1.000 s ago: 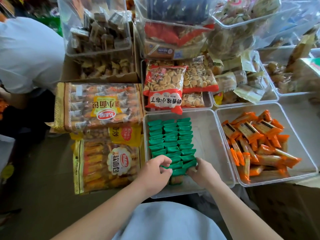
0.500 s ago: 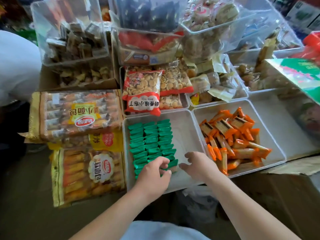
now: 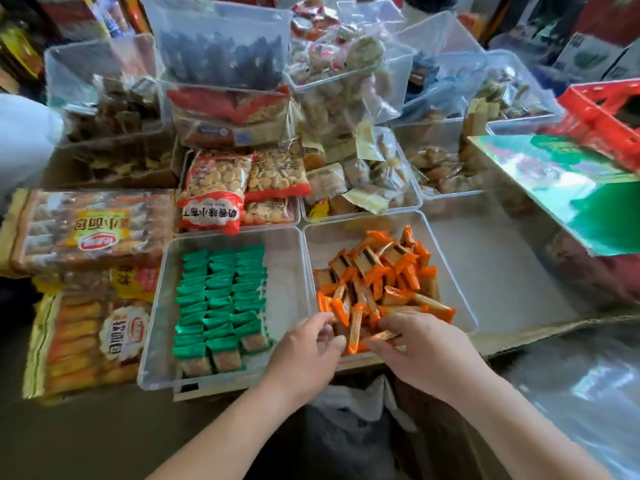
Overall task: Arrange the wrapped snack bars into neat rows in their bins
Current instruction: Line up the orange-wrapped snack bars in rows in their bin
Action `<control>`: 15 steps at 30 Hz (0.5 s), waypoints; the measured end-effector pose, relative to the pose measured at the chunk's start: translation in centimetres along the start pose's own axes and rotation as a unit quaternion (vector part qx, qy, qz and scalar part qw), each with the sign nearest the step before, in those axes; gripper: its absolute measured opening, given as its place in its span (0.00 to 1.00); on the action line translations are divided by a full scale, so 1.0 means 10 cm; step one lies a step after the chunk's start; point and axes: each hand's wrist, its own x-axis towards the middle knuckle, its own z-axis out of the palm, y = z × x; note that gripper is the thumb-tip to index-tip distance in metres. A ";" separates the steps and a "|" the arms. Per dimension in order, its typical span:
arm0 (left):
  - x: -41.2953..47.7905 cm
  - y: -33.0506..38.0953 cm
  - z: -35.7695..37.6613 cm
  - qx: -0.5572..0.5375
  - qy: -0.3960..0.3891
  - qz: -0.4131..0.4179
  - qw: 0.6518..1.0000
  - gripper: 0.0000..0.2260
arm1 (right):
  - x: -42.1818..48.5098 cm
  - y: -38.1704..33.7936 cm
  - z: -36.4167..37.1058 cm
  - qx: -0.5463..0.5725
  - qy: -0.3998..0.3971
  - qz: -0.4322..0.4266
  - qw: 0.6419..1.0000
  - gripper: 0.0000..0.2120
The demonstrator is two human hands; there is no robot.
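Head view: the step in hand, I judge, is starting on the orange bars. They sit in a loose heap in the right bin, lying at all angles and overlapping.

To do it well, lift 1 bar at a time by its sealed ends and turn it crosswise. Lay the first row tight against a wall, so later rows have a straight edge to butt against. Clearing a bare strip of floor first would help, since the heap covers most of the near half.

The left hand hovers at that bin's near left corner with fingers curled; I cannot tell whether it holds a bar. The right hand pinches the near bar at the front edge between thumb and fingertips.

The wrappers are glossy orange with clear middles showing brown filling and a dark stripe. They look light and slippery. The green bars in the left bin lie in 3 neat columns, a pattern to copy.
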 end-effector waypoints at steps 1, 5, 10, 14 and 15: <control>-0.02 0.01 -0.01 0.020 -0.003 0.002 1.000 0.24 | 0.01 0.04 -0.02 0.001 -0.001 -0.008 1.000 0.17; 0.03 -0.03 -0.12 0.073 -0.021 0.007 0.997 0.27 | 0.15 0.06 -0.12 0.005 -0.027 -0.023 0.999 0.14; 0.52 -0.06 -0.17 0.092 -0.001 0.042 0.995 0.26 | 0.52 0.09 -0.25 -0.009 -0.057 -0.013 0.998 0.14; 1.11 -0.06 -0.02 0.121 0.043 0.073 0.989 0.24 | 1.01 0.12 -0.18 -0.013 -0.058 -0.007 0.998 0.17; 1.24 -0.08 0.05 0.120 0.060 0.074 0.988 0.24 | 1.16 0.13 -0.17 -0.015 -0.056 -0.013 0.998 0.17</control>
